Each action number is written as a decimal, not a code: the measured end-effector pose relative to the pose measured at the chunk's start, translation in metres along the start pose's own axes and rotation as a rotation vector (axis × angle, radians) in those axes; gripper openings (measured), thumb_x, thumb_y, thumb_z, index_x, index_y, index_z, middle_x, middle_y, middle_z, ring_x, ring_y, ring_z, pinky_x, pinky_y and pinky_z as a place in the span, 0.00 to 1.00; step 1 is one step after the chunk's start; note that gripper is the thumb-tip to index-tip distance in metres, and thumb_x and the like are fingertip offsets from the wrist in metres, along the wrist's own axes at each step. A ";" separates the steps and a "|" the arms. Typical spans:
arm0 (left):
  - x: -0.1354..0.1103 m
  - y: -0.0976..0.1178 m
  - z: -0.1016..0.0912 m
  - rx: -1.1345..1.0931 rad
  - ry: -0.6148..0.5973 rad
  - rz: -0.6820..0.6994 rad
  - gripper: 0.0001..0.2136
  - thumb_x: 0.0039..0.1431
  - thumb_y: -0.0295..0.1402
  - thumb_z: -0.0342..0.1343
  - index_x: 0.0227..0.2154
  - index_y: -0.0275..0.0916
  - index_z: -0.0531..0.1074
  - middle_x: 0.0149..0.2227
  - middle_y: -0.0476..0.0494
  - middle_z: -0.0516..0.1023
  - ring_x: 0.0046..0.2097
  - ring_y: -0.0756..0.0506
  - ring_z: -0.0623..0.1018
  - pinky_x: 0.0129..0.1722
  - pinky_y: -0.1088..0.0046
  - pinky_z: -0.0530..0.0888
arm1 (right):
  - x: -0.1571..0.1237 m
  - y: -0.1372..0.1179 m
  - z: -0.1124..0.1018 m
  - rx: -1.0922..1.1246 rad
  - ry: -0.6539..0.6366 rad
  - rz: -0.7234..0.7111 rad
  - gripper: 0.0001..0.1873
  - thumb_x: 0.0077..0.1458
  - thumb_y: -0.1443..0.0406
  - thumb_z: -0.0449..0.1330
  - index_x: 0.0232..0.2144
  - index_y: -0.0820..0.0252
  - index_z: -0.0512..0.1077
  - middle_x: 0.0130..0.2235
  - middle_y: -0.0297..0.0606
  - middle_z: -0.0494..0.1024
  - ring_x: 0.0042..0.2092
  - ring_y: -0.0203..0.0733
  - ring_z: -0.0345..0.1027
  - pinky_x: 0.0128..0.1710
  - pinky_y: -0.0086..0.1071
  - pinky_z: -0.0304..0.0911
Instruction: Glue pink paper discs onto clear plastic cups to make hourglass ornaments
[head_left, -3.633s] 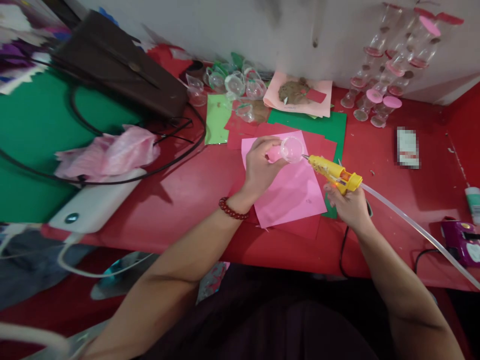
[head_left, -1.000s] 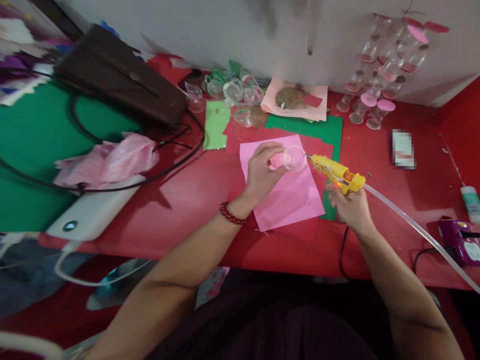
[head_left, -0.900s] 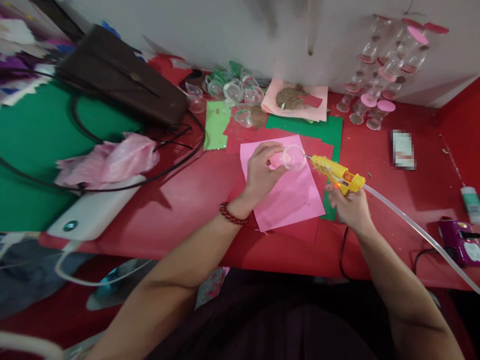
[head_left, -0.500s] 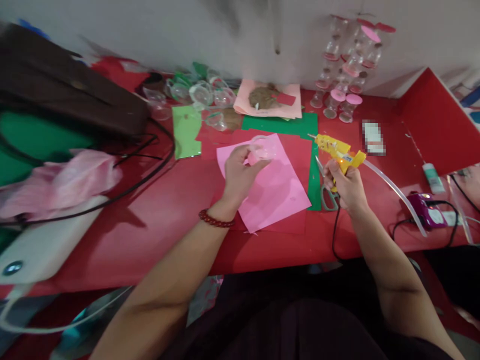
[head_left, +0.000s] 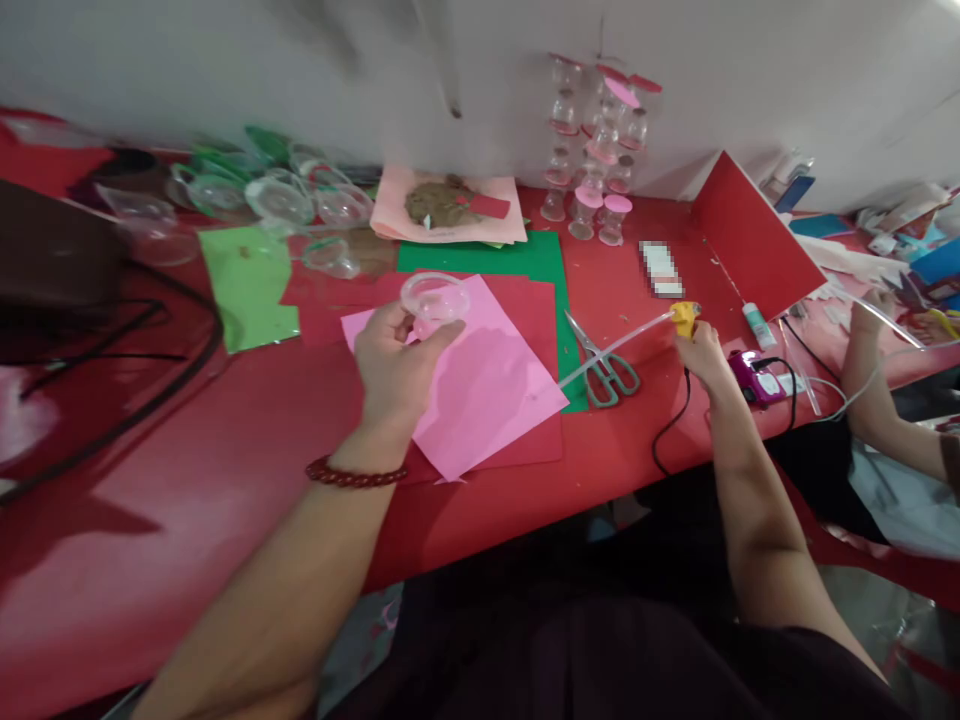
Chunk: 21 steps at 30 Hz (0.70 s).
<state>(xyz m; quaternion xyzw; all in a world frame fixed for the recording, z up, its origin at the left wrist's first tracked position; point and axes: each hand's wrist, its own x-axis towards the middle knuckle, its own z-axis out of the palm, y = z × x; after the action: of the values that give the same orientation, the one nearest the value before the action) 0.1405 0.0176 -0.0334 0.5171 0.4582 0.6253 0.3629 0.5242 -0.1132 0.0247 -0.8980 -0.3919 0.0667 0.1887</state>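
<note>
Above a pink sheet (head_left: 495, 390), my left hand (head_left: 397, 370) grips a clear plastic cup (head_left: 435, 297), its round rim tilted upward. The sheet lies askew on red paper (head_left: 540, 440). On the right, my right hand (head_left: 703, 352) is closed around a yellow glue gun (head_left: 683, 318). A long translucent glue stick (head_left: 619, 348) sticks out of the gun's back and points left toward the pink sheet. The gun's nozzle faces away to the right and is hard to make out. Between my hands, scissors (head_left: 604, 370) with grey-green handles rest partly on green paper (head_left: 555, 290).
Clear cups (head_left: 281, 200) cluster at the back left, behind light green paper (head_left: 247, 290). Stacked cups with pink and red discs (head_left: 589, 195) stand by the wall. A red board (head_left: 754, 235), a small bottle (head_left: 759, 325) and a purple adapter (head_left: 754, 378) lie right. Another person's arm (head_left: 874, 380) is far right.
My right hand has turned the glue gun around, so its glue stick now points left instead of right. The view has swung right, bringing another person's arms into sight. The cup stays in my left hand.
</note>
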 end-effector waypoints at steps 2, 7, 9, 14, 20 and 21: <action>0.007 0.002 -0.001 -0.036 0.058 -0.022 0.25 0.36 0.48 0.83 0.35 0.43 0.81 0.37 0.51 0.86 0.43 0.40 0.83 0.53 0.46 0.83 | 0.003 -0.002 -0.001 -0.058 0.006 0.067 0.23 0.63 0.64 0.59 0.55 0.77 0.72 0.56 0.68 0.76 0.60 0.61 0.70 0.62 0.47 0.66; 0.014 0.003 -0.003 -0.082 0.125 -0.054 0.30 0.27 0.52 0.83 0.33 0.44 0.81 0.34 0.54 0.86 0.41 0.41 0.82 0.52 0.47 0.82 | 0.003 -0.015 0.002 -0.130 0.045 0.155 0.25 0.66 0.66 0.54 0.60 0.81 0.68 0.59 0.70 0.74 0.65 0.63 0.66 0.64 0.48 0.62; 0.012 0.002 -0.001 -0.077 0.101 -0.063 0.29 0.29 0.52 0.83 0.34 0.43 0.81 0.35 0.53 0.86 0.40 0.42 0.82 0.52 0.49 0.82 | 0.002 -0.021 0.004 -0.151 0.046 0.194 0.27 0.66 0.64 0.55 0.62 0.80 0.67 0.60 0.70 0.73 0.64 0.63 0.68 0.62 0.49 0.64; 0.000 0.008 0.003 -0.035 0.010 -0.094 0.24 0.33 0.42 0.83 0.35 0.42 0.81 0.38 0.50 0.86 0.44 0.40 0.82 0.55 0.50 0.80 | -0.008 -0.028 0.000 -0.208 0.048 0.272 0.32 0.66 0.60 0.58 0.64 0.78 0.66 0.63 0.71 0.69 0.62 0.69 0.71 0.61 0.58 0.66; -0.008 0.020 0.004 -0.003 -0.052 -0.105 0.18 0.42 0.38 0.77 0.37 0.43 0.80 0.41 0.45 0.85 0.47 0.39 0.83 0.54 0.57 0.80 | -0.046 -0.063 -0.006 -0.142 0.066 -0.113 0.27 0.70 0.60 0.57 0.64 0.71 0.69 0.64 0.64 0.71 0.62 0.64 0.72 0.61 0.53 0.67; -0.008 0.022 0.004 -0.013 -0.053 -0.115 0.18 0.41 0.38 0.77 0.37 0.43 0.80 0.42 0.44 0.85 0.47 0.39 0.83 0.54 0.57 0.80 | -0.056 -0.074 -0.001 -0.098 0.024 -0.239 0.23 0.70 0.62 0.55 0.62 0.70 0.71 0.62 0.62 0.74 0.60 0.59 0.74 0.60 0.49 0.68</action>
<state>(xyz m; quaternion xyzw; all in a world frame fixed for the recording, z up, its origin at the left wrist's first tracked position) 0.1461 0.0045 -0.0150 0.5041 0.4733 0.5923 0.4136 0.4363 -0.1085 0.0530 -0.8537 -0.4967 0.0138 0.1560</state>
